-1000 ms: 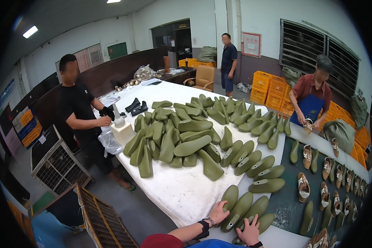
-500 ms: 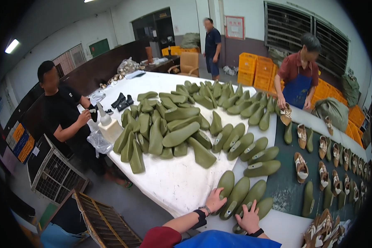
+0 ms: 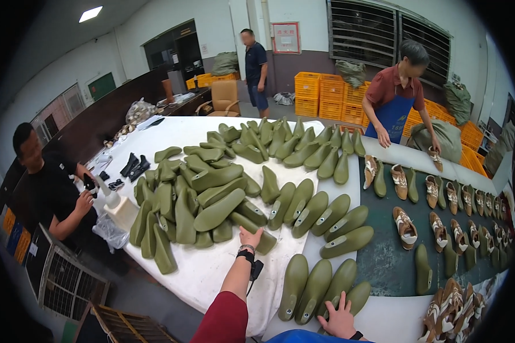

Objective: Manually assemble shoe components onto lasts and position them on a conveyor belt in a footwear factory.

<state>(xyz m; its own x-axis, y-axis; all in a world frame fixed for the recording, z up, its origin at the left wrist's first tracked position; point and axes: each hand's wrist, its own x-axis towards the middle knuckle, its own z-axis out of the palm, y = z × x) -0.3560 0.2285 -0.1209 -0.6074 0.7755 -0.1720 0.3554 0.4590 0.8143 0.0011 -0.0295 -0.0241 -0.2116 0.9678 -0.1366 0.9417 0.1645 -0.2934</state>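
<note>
Reaching across the white table (image 3: 200,277) with my left arm, I have my left grip (image 3: 250,236) on the end of a green shoe form (image 3: 266,242) at the near edge of the big pile (image 3: 183,214). My thumb lies on its top side, but my other fingers are mostly hidden, so I cannot tell whether they close round it. My right grip (image 3: 339,320) is wide, fingers spread, resting on the right-hand forms of a small group (image 3: 293,286) laid side by side close to me. Between that group and the pile, six more forms make a slanting row (image 3: 331,212), toes pointing up and away.

To my right, brown and white shoes (image 3: 404,226) and more green forms stand in lines on a dark green board (image 3: 377,254), with a heap of shoes (image 3: 449,306) at its near corner. Beyond the board, a person in a blue apron (image 3: 393,114) bends over, one hand at a shoe. At the table's left side, a person in a black shirt (image 3: 48,194) stands behind a white bottle (image 3: 120,211). Orange crates (image 3: 307,94) are stacked by the far wall.
</note>
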